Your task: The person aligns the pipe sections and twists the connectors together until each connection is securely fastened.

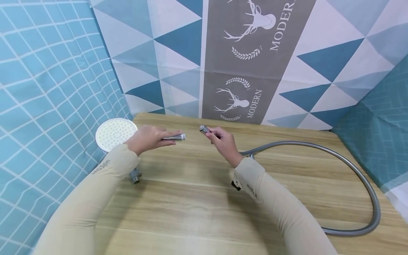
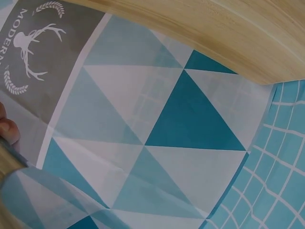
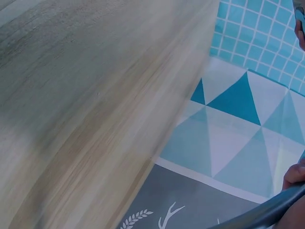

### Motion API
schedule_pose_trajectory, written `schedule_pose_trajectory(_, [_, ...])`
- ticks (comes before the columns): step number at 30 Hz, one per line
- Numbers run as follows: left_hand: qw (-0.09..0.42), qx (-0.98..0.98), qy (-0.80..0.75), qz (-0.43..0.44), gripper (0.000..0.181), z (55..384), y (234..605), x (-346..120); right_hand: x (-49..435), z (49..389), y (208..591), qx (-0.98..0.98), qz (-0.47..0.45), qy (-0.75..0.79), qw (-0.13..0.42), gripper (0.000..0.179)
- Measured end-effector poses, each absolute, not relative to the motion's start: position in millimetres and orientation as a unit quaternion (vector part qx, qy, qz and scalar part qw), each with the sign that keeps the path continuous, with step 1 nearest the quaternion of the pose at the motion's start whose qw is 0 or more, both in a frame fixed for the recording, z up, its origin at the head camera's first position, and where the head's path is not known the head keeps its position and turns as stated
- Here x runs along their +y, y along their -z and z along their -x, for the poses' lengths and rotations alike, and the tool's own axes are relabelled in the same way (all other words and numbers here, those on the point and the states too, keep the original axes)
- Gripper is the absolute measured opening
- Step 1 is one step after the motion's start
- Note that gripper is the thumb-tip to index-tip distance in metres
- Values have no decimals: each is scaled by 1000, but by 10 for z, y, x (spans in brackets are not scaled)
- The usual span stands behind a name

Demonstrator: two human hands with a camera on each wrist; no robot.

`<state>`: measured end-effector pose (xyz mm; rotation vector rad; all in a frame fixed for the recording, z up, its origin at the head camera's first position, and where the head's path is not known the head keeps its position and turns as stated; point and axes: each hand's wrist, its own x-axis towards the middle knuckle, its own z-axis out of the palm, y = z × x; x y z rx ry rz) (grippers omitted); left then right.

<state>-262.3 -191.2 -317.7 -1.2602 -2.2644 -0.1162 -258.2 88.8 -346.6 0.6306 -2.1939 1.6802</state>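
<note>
A wooden tabletop (image 1: 191,205) is backed by patterned cloth (image 1: 178,39); a round white shower head (image 1: 115,134) and a metal fitting (image 1: 135,176) are partly covered by the left sleeve (image 1: 86,198). Above the tabletop, a shiny, pale-tipped tube (image 1: 177,137) is clasped by the left hand's (image 1: 148,139) fingers, near a grey hose's (image 1: 363,173) metal connector (image 1: 204,129), pinched by the right hand (image 1: 223,141).

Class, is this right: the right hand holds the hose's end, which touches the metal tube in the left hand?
Touching is wrong: the head view shows a gap between the hose's end in the right hand and the metal tube in the left hand.
</note>
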Motion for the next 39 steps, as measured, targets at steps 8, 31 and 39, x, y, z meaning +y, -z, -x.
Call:
schedule_pose_trajectory(8, [239,-855,-3,461,54,2562,3108,-1920,890,2578,3461,-730,-223,-621,176,14])
schedule_pose_trajectory(31, [222,-867,-26,444,52,2467,2895,-1966,958,2533,3426,-804,-260,-515,147,18])
schedule_pose_trajectory(39, [233,-852,-6,469,54,2466,2878,-1943,908,2462,3415,-779,-304,-521,172,24])
